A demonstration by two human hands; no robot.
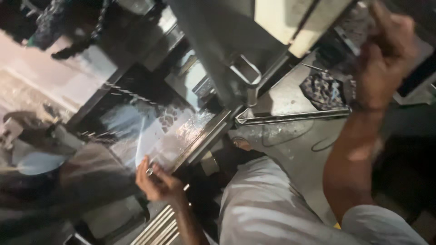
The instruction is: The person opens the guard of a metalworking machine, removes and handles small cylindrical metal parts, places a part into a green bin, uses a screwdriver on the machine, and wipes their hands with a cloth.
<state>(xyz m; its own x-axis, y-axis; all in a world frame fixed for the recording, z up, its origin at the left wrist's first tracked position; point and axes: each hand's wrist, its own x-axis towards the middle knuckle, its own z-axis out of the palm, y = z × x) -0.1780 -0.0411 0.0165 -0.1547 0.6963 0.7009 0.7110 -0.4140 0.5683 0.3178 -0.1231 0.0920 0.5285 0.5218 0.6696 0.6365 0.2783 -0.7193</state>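
Low at the near edge of the dark machine bed (136, 109), the left hand (156, 181) pinches one thin pale sheet (147, 145) between thumb and fingers; the sheet rises from that grip and lies against the glossy bed. Up at the far right, the right hand (386, 59) is blurred, fingers curled around something I cannot tell. One patterned cloth (324, 90) lies just left of it.
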